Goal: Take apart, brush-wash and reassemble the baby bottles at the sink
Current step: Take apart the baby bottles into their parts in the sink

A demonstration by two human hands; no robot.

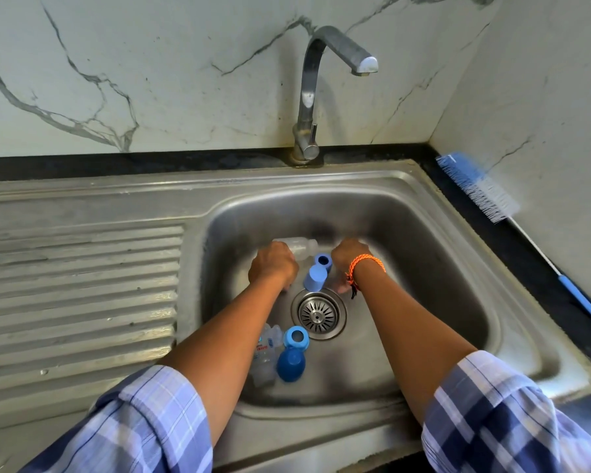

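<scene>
Both my hands are down in the steel sink. My left hand grips a clear bottle body that lies on its side at the far part of the basin. My right hand is knuckles-up just right of it, and its fingers are hidden. Between the hands lie a light blue ring and a light blue cap. Closer to me lie a second clear bottle, a blue ring and a darker blue cap.
The drain strainer sits mid-basin between the two sets of parts. The tap stands behind the sink, its spout turned right, with no water running. A long blue-and-white bottle brush lies on the dark counter at right. A ribbed drainboard spreads left.
</scene>
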